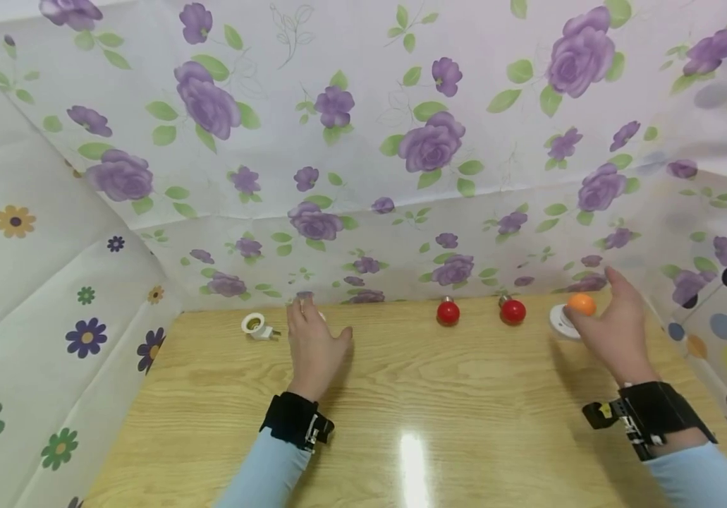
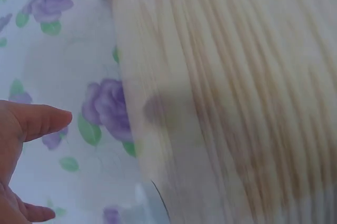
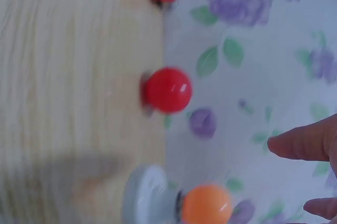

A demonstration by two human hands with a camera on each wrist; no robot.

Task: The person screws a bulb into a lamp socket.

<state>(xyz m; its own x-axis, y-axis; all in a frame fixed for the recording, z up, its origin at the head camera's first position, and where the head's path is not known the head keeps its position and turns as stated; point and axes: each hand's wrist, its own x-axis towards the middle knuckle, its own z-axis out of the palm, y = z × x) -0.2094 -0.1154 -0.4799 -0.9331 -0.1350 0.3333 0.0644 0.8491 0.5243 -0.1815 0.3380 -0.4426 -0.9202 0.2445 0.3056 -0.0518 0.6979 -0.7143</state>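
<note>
My right hand hovers by an orange bulb that stands upright in a round white lamp base. In the right wrist view its fingers are spread and apart from the orange bulb. My left hand reaches toward the back edge of the table, fingers extended and thumb out to the side, holding nothing. A white object, mostly hidden behind that hand in the head view, shows at the bottom of the left wrist view. Left of this hand lies a white plug-in bulb socket with metal prongs.
Two red bulbs, one nearer the middle and one further right, lie along the back edge of the wooden table. Behind it hangs a sheet with purple flowers. Patterned sheets flank the left and right sides.
</note>
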